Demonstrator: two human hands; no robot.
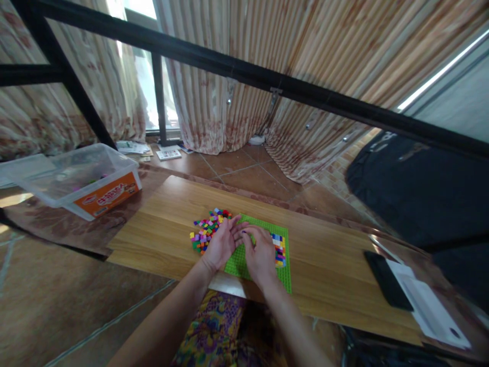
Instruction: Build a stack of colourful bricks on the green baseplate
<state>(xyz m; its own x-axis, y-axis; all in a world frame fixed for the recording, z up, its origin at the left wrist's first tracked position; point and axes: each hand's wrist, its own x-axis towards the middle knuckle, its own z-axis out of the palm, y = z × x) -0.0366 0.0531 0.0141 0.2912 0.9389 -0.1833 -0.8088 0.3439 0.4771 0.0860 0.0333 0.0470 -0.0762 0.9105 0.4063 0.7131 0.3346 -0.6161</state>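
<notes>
Before us runs a wood-toned surface (324, 265), with the green baseplate (237, 264) lying flat on it; all our places start from that baseplate. Well to its left, past the end of the surface, we see a clear plastic box (109, 196) with an orange label and some coloured bits inside. Well to its right lie a white tray-like piece (431, 306) and, just beside that, a flat black object (387, 280).

Our left grip (221, 243) is over the baseplate's left edge, palm turned up, fingers spread and nearly straight; we cannot tell whether anything rests in the palm. Our right grip (262, 252) is above the baseplate's middle, thumb and forefinger drawn almost together on a small dark brick (244, 232), close to the left fingertips.

Just left of the baseplate, loose mixed bricks (204, 234) lie scattered, partly behind the left grip. On the baseplate's right half sit packed rows of bricks (280, 250), partly covered by the right grip.
</notes>
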